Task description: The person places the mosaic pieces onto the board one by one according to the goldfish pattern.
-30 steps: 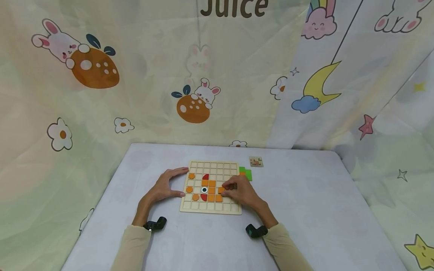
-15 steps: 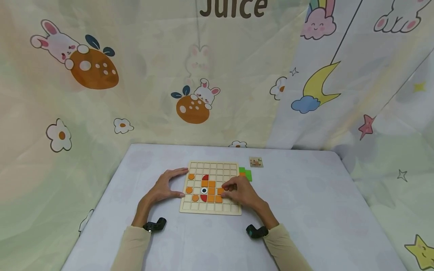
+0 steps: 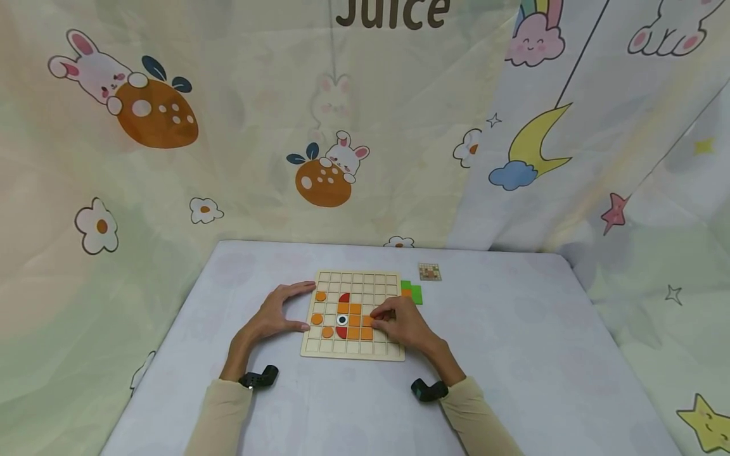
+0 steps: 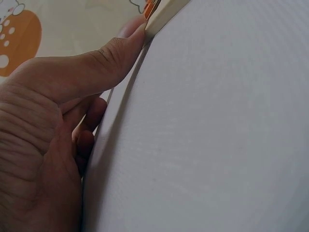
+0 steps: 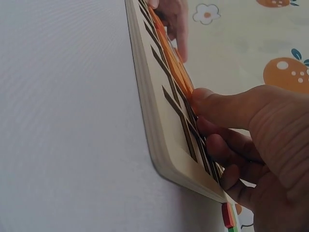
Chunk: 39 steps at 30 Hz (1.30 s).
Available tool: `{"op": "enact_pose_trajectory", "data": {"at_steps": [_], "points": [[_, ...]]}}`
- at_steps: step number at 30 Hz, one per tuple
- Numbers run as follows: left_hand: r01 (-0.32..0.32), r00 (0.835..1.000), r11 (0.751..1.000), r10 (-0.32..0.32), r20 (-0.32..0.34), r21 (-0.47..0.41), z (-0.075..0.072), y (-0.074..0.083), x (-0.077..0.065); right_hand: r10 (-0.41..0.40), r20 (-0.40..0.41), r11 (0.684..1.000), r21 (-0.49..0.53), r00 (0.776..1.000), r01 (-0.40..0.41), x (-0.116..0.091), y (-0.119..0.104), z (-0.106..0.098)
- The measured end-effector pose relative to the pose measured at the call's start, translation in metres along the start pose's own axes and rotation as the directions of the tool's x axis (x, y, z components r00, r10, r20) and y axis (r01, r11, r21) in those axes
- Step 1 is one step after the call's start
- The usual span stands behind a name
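Note:
A wooden grid board (image 3: 356,350) lies on the table in the head view, with orange squares, red rounded pieces and a round black-and-white eye piece (image 3: 342,320) in its cells. My left hand (image 3: 276,311) touches the board's left edge with spread, nearly straight thumb and fingers. In the left wrist view its thumb (image 4: 120,53) meets the board's side. My right hand (image 3: 406,322) pinches an orange square tile (image 3: 367,321) at the right of the orange group, partly hidden by the fingertips. The right wrist view shows the thumb (image 5: 212,101) on the orange piece, low over the grid.
Several orange discs (image 3: 321,296) sit near the board's left side. Green pieces (image 3: 417,294) and an orange one lie by its right edge. A small patterned card (image 3: 430,272) lies behind them. A printed curtain (image 3: 251,126) hangs behind the white-covered table (image 3: 513,329).
The orange square tile and the right fingertips have shifted very slightly left, narrowing the gap to the neighbouring orange square. The left hand stays at the board's edge.

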<state>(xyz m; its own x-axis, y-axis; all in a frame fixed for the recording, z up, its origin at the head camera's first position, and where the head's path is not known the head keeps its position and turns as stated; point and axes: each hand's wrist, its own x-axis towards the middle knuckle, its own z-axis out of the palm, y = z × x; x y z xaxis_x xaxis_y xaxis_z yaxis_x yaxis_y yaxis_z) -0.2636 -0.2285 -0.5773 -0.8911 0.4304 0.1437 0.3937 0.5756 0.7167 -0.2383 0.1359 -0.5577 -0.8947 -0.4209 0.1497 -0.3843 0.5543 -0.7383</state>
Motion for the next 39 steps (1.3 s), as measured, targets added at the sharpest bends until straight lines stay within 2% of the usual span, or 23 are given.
{"op": "enact_pose_trajectory", "data": {"at_steps": [11,14,18,23,26,33,39], "points": [[0.015,1.000,1.000,-0.015,0.006,-0.015,0.001,0.000,-0.001,-0.021,0.004,0.998,-0.062,1.000,0.021,-0.002,-0.004,0.001],[0.022,1.000,1.000,-0.022,0.005,-0.003,0.002,-0.001,-0.001,-0.022,-0.048,0.998,-0.068,0.999,0.019,-0.003,-0.003,-0.003],[0.032,0.999,0.999,-0.032,0.005,0.001,0.002,-0.001,-0.001,-0.024,-0.157,0.997,-0.079,0.987,0.011,-0.005,0.003,-0.013],[0.039,0.999,0.999,-0.038,0.008,-0.018,0.000,0.001,-0.001,0.014,-0.250,0.989,-0.136,0.968,-0.050,-0.006,0.019,-0.028],[0.045,0.999,0.999,-0.045,0.009,-0.021,0.000,0.001,-0.001,0.040,-0.274,0.983,-0.164,0.961,-0.088,-0.007,0.028,-0.035],[0.045,0.999,0.999,-0.045,0.013,-0.024,0.000,0.002,-0.002,0.085,-0.298,0.978,-0.158,0.951,-0.137,-0.011,0.037,-0.045],[0.041,0.999,0.999,-0.040,0.014,-0.022,0.000,0.002,0.000,0.031,-0.277,0.967,-0.234,0.960,-0.099,-0.009,0.041,-0.050]]}}
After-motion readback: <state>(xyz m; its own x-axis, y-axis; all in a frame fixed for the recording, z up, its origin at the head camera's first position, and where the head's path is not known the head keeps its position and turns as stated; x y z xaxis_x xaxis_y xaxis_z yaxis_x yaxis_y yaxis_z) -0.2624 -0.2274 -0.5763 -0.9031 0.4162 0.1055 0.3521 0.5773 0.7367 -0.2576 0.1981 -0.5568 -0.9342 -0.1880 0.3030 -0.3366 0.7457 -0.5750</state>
